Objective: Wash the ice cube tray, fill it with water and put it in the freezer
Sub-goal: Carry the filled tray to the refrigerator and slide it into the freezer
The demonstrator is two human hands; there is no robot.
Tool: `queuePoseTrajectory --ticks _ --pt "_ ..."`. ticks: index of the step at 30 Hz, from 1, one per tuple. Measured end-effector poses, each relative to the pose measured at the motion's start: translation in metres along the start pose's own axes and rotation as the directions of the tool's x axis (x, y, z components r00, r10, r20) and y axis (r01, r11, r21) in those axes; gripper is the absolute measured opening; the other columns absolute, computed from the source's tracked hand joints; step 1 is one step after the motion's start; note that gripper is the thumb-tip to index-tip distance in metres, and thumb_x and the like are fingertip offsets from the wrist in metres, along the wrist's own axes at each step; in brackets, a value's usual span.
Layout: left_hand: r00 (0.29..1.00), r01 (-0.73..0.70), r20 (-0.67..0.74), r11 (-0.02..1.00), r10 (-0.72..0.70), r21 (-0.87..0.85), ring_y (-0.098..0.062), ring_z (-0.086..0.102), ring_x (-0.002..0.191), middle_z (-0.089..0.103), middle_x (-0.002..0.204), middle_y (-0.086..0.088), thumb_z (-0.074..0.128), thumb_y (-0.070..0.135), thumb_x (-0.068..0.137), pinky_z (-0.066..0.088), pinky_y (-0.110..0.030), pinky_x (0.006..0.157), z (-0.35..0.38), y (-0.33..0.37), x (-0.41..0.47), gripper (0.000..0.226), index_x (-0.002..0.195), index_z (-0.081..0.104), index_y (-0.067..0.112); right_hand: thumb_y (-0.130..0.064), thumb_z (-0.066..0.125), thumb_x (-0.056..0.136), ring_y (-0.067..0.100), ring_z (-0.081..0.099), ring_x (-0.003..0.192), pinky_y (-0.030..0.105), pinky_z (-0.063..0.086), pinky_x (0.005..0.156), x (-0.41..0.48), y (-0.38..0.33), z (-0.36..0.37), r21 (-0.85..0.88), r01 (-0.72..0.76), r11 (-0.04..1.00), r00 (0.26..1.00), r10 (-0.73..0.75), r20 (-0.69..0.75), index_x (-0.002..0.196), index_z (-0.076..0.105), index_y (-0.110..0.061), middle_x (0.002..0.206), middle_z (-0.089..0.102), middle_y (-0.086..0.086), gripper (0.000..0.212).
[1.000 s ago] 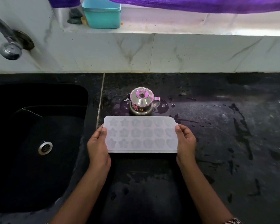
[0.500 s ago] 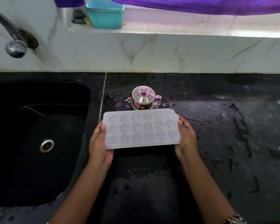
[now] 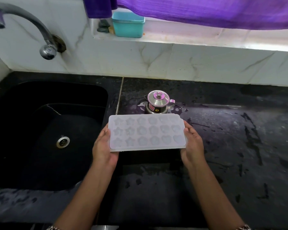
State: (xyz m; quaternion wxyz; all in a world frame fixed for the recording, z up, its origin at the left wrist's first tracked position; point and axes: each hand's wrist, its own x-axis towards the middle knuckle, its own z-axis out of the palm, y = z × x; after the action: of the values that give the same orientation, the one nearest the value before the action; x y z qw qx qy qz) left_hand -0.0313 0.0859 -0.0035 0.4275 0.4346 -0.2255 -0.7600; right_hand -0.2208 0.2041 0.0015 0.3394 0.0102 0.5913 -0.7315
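Observation:
A translucent white ice cube tray (image 3: 146, 132) with star, flower and heart shaped cells is held level above the wet black counter, just right of the sink. My left hand (image 3: 102, 148) grips its left short end and my right hand (image 3: 192, 145) grips its right short end, thumbs on the top rim. The cells look faintly glossy; I cannot tell whether they hold water. No freezer is in view.
A black sink (image 3: 45, 133) with a steel drain lies to the left, under a curved steel tap (image 3: 45, 47). A small lidded steel pot (image 3: 158, 102) stands right behind the tray. A teal box (image 3: 128, 24) sits on the sill below a purple curtain (image 3: 206, 10).
Both hands have lifted the tray off the counter and carried it slightly up and back, so its far edge now overlaps the steel pot's base. The view has tilted upward.

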Motion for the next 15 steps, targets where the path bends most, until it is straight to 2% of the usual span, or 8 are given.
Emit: queuePoseTrajectory --ticks 4,10,15 --pt "1.0 0.009 0.005 1.0 -0.009 -0.029 -0.033 0.063 0.114 0.064 0.127 -0.015 0.04 0.017 0.102 0.055 -0.045 0.086 -0.015 0.016 -0.007 0.036 0.133 0.056 0.008 -0.01 0.039 0.101 0.014 0.072 0.08 0.028 0.057 0.058 -0.014 0.003 0.014 -0.024 -0.016 1.0 1.0 0.016 0.018 0.104 0.067 -0.019 0.088 0.075 -0.006 0.03" --pt "1.0 0.009 -0.021 0.997 -0.011 -0.082 -0.031 0.066 0.109 0.067 0.123 -0.014 0.039 0.016 0.102 0.058 -0.04 0.073 -0.047 0.044 -0.021 0.035 0.133 0.056 0.009 -0.009 0.038 0.101 0.014 0.071 0.083 0.028 0.057 0.06 -0.04 0.019 0.04 -0.036 -0.016 0.999 0.997 0.019 0.076 0.105 0.067 -0.019 0.09 0.075 -0.005 0.03" --pt "0.999 -0.014 -0.048 0.993 0.009 -0.12 -0.03 0.067 0.108 0.068 0.121 -0.013 0.039 0.016 0.103 0.055 -0.043 0.079 -0.082 0.069 -0.036 0.037 0.135 0.054 0.008 -0.008 0.038 0.101 0.014 0.071 0.085 0.025 0.055 0.06 -0.068 0.041 0.062 -0.057 0.007 0.998 0.99 0.001 0.139 0.109 0.066 -0.016 0.094 0.075 -0.001 0.03"
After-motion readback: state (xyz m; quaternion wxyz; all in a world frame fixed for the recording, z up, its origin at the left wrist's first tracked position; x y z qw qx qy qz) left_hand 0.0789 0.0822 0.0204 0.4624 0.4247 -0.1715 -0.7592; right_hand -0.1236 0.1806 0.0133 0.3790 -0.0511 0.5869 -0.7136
